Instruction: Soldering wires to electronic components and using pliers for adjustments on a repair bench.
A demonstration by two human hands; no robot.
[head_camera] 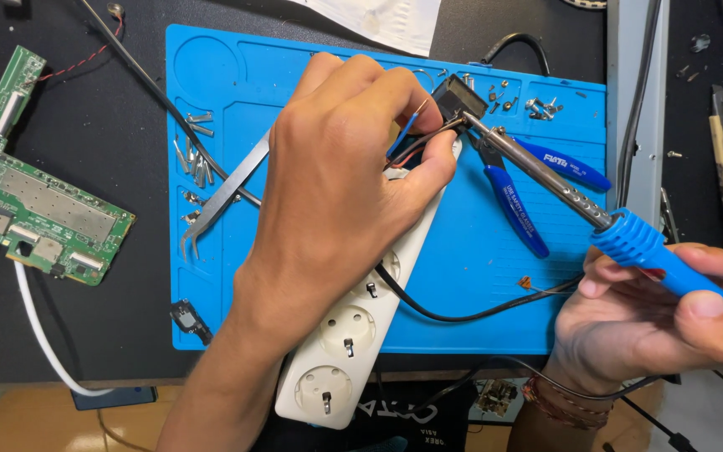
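Right hand [663, 318], nearest the viewer and off the blue mat's [495, 293] near right corner, grips the soldering iron [579, 205], whose long axis slants up-left across the mat. Left hand [340, 180] pinches the wires [416, 134] at the tip, over the mat's far middle.

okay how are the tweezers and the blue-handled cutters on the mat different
The tweezers are bare metal with no grips; the cutters have blue grips. The tweezers lie left of the left hand, partly under it; the cutters lie right of it, crossed by the soldering iron held in the right hand. The tweezers' tips point toward the person, the cutters' handles do. Both rest on the blue mat, untouched.
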